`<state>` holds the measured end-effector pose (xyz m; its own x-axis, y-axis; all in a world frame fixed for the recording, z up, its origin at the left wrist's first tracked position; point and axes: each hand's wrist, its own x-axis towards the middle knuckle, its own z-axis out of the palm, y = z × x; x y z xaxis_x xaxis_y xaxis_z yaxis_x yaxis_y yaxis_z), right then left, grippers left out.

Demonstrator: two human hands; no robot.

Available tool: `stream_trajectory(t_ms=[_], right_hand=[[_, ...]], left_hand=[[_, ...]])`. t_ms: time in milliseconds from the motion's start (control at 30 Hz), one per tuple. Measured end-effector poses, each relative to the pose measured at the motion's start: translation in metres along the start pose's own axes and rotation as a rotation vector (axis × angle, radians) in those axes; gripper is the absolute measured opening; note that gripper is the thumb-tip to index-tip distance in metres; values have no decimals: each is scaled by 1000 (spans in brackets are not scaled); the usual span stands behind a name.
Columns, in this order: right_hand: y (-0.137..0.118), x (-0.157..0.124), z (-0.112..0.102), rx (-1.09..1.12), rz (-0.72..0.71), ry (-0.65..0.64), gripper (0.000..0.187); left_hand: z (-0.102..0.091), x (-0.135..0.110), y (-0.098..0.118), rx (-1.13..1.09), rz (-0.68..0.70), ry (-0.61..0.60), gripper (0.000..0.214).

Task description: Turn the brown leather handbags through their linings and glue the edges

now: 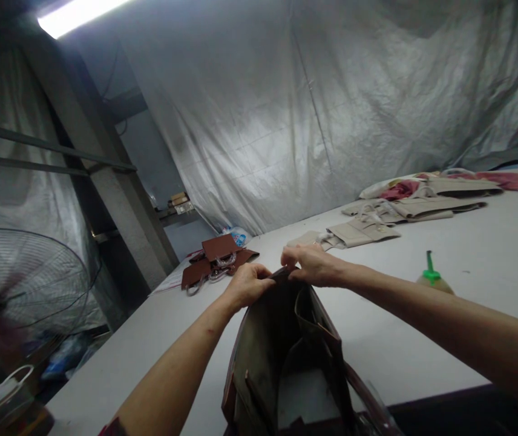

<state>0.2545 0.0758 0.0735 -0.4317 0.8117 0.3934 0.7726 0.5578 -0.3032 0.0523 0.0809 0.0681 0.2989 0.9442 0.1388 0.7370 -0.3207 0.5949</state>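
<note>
A dark brown handbag stands at the near edge of the white table, its mouth turned toward me so that the lining and inner pockets show. My left hand pinches the far end of the bag's rim, thumb on top. Just to the right, my right hand grips the same far rim with bent fingers. A small gap separates the two hands. The bag's handle, partly wrapped in clear plastic, hangs on its right side. Its bottom end is cut off by the view.
Brown bag pieces with wrapped handles lie at the far left of the table. Beige bag pieces are piled at the back right. A green-capped bottle lies beyond my right forearm. A fan stands left.
</note>
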Motion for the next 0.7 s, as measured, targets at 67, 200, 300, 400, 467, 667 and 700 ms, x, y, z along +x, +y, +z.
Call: stream_trajectory(t_ms=[67,200,300,400,467,667,700], right_hand=[[1,-2,-1,-26,5,-8,22],[-1,-1,0,-81,23,7,21],[-1,2,3,-130,30,26,27],[1,4,6,-170,30,43,35],[2,5,7,-197,28,45,38],[-1,5,1,-250,2,-12,19],[-2,5,0,-251,-3,-18,18]], left_hand=[[1,-1,-1,-33,-10,-6,28],[2,-3,3,-59,-6,-31,29],[2,-5,9,-130,-13,-101,34],[3,-7,13,-151,-14,-134,35],[2,-9,14,-140,-2,-140,36],[0,-12,14,-73,109,-140,34],[-1,-12,13,-63,122,-142,34]])
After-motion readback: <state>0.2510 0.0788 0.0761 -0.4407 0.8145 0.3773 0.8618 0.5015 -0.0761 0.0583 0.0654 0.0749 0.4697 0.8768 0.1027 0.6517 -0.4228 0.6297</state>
